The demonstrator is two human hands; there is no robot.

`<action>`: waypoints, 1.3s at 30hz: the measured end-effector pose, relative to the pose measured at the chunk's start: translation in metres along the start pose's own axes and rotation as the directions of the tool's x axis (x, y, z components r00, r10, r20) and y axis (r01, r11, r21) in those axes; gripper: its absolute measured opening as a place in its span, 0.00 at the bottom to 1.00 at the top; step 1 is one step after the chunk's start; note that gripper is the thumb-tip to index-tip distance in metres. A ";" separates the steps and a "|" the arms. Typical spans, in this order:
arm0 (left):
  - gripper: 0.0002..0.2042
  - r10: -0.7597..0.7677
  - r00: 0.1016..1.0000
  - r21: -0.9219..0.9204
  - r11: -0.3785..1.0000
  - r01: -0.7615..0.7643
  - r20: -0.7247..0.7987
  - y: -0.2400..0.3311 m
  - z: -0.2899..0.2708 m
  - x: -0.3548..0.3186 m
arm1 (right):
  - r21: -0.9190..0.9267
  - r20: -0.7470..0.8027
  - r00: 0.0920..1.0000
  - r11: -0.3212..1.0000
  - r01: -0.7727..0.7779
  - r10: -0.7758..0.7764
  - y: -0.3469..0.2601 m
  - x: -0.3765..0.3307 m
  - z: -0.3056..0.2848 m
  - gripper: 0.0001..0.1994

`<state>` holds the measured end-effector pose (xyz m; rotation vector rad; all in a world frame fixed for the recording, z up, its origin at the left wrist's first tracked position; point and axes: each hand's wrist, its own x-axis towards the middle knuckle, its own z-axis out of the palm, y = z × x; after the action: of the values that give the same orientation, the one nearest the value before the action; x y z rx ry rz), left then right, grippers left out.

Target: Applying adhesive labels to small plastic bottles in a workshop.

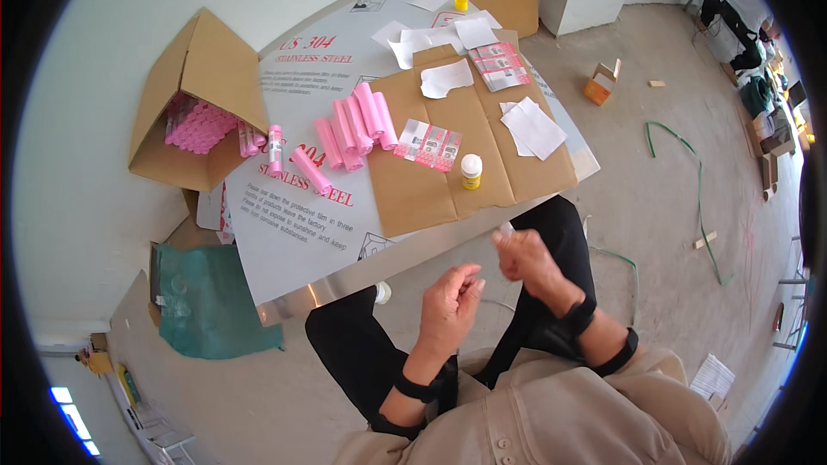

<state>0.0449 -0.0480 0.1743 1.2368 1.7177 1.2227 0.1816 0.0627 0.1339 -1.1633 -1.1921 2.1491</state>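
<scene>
Pinching something whitish [506,228] in fisted right hand [527,257], half-curling empty-looking left hand [450,306]. Seemingly done with labelled roll [275,151] left-ahead of both, not with bare pink rolls [357,125] nearer.

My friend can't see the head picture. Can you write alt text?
A person's left hand and right hand hover above their lap, a small pale thing poking from the right one. Before them, a table bears pink cylinders, a cardboard sheet and a white-capped bottle; a cardboard box at left holds more pink cylinders.
</scene>
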 end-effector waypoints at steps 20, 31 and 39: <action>0.05 -0.403 0.913 -0.863 0.483 0.150 -0.067 -0.006 -0.010 -0.014 | 0.144 0.312 0.904 0.955 0.258 -0.291 0.004 -0.015 0.095 0.26; 0.19 -0.116 0.991 -0.049 0.992 0.114 -0.058 -0.017 -0.101 -0.041 | -0.180 0.050 0.994 0.979 -0.091 0.101 0.016 -0.010 0.089 0.17; 0.11 -0.395 0.644 -0.115 0.895 0.432 -0.655 -0.174 -0.301 -0.141 | -0.099 0.032 0.984 0.980 -0.170 0.174 0.031 0.006 0.097 0.16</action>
<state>-0.2339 -0.2895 0.1083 0.3475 2.3883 1.4202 0.0993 0.0025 0.1322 -1.3134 -1.2664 2.2736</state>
